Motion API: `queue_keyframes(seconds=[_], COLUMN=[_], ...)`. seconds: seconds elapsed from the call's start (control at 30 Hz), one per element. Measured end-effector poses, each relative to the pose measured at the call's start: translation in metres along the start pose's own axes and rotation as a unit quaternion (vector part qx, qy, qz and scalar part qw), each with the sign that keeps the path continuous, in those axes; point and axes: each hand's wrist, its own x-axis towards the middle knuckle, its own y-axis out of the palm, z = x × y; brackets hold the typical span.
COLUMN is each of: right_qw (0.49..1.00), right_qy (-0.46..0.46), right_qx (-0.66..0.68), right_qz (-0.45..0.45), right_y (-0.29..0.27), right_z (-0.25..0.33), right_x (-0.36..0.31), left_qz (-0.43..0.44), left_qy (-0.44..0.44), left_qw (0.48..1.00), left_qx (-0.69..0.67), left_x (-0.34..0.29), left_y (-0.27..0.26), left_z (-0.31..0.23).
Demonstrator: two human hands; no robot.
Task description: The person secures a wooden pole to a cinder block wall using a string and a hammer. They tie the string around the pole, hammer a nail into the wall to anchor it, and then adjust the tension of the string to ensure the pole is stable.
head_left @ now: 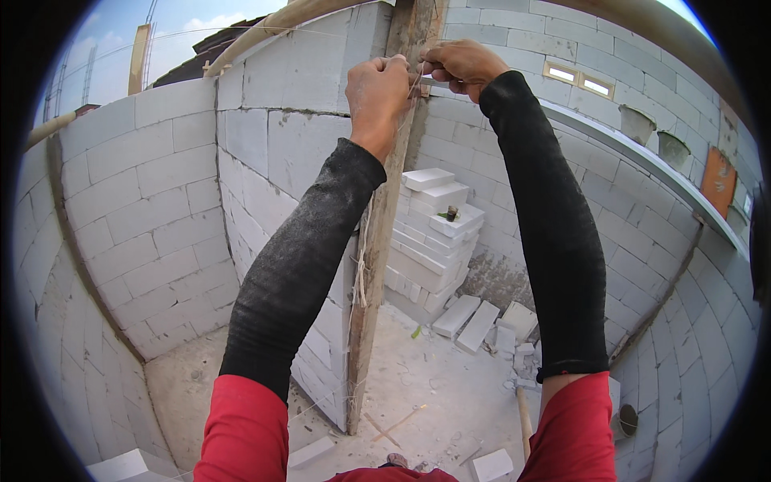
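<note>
Background: pale-grey block walls
Centre: brown wooden post
Grip: left hand, right hand seemingly pinching thin pale string
Tension: I'd keep it snug, wrists steady

Bare block walls rise beneath open sky at a building site, stacked blocks and rubble lining the far edge of the floor.

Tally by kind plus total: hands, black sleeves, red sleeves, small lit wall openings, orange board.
Hands: 2 (left hand, right hand, both up at the upright timber)
Black sleeves: 2
Red sleeves: 2
Small lit wall openings: 2
Orange board: 1
Total: 9
</note>
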Motion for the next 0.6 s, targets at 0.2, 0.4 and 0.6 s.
queue_keyframes(seconds=[0.2, 0.4, 0.6], right_qw=[0.996, 0.988, 0.967], right_qy=[-0.091, -0.135, -0.155], right_qx=[-0.015, -0.068, -0.173], right_qz=[-0.004, -0.039, -0.105], right_y=[0.004, 0.01, -0.007], right_z=[-0.01, -0.015, -0.017], right_x=[-0.007, 0.003, 0.008], left_qz=[-0.171, -0.168, -0.192], left_qy=[0.231, 0.263, 0.296], left_qw=[0.891, 0.918, 0.907], left_qx=[0.352, 0.244, 0.229], left_x=[0.016, 0.024, 0.041], left_y=[-0.038, -0.033, -0.032], left_z=[-0.001, -0.005, -0.004])
